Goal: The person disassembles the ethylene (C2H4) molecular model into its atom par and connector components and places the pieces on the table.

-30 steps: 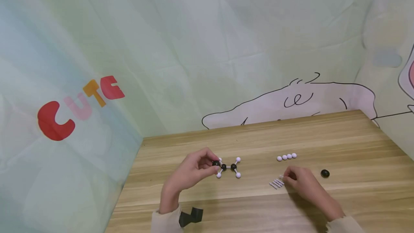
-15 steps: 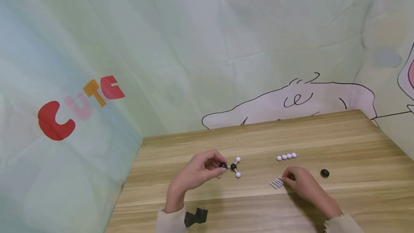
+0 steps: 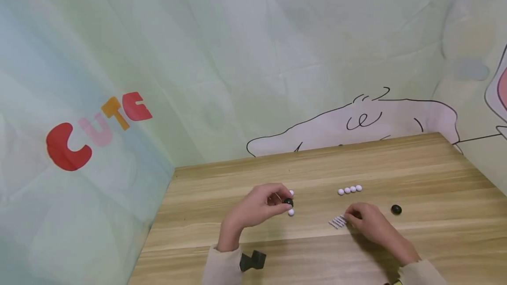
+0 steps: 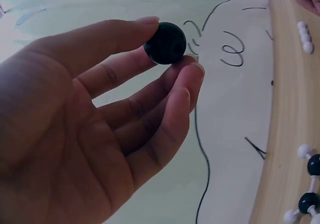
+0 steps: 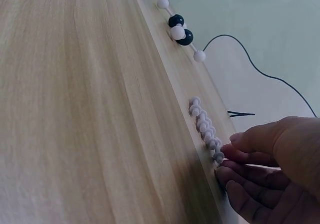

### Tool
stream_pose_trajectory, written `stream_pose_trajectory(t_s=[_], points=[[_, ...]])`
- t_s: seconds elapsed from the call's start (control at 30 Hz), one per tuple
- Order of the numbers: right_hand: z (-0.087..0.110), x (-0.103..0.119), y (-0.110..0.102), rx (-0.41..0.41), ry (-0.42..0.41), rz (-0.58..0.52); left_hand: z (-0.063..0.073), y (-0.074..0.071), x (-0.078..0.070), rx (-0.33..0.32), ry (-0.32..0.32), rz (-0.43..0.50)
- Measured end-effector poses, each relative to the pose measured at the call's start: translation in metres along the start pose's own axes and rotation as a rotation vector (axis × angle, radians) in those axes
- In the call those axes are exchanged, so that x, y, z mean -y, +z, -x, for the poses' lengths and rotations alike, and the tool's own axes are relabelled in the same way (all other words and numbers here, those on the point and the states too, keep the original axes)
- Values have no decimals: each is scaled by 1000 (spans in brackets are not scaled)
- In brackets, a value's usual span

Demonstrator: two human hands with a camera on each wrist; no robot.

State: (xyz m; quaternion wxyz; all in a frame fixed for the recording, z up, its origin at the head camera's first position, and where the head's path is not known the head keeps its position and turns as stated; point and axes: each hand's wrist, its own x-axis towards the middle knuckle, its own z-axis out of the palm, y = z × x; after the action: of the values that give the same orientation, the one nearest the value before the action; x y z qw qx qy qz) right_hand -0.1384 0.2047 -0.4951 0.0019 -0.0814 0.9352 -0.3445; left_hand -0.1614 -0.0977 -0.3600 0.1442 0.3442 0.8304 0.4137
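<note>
My left hand (image 3: 255, 208) pinches a black ball (image 4: 165, 43) between thumb and fingertips, held above the table. In the head view it covers most of a ball-and-stick molecule model. The left wrist view shows part of that model (image 4: 308, 203), with black balls joined by white sticks to white balls. My right hand (image 3: 367, 221) rests low at the right end of a row of short white connector rods (image 3: 337, 222). Its thumb and fingertips pinch the end rod (image 5: 218, 157) in the right wrist view.
Several loose white balls (image 3: 350, 190) lie in a line behind the rods. Another black ball (image 3: 396, 209) sits right of my right hand. The wooden table (image 3: 222, 173) meets a printed cloth backdrop (image 3: 237, 78) at its back and left edges.
My left hand has moved right with the black ball, passing from the model's left side to over its right side. The right hand has lowered its rod beside the others in the row.
</note>
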Motion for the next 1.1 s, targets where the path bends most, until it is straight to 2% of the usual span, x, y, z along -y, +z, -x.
stream_pose_trajectory(t_s=[0.17, 0.33, 0.53, 0.7, 0.93, 1.1], points=[[1, 0, -3, 4, -4, -29, -18, 12, 2, 60, -54, -24], [4, -2, -5, -8, -22, -57, -36, 25, 4, 81, -102, -45], [16, -3, -12, -32, -23, -105, -57, 40, 3, 66, -95, -80], [27, 0, -28, -112, -15, -111, -71, 53, 3, 65, -70, -92], [45, 5, -57, -282, -26, -94, -92, 74, 4, 69, -53, -132], [58, 9, -75, -361, 3, -83, -110, 92, 5, 95, -13, -167]])
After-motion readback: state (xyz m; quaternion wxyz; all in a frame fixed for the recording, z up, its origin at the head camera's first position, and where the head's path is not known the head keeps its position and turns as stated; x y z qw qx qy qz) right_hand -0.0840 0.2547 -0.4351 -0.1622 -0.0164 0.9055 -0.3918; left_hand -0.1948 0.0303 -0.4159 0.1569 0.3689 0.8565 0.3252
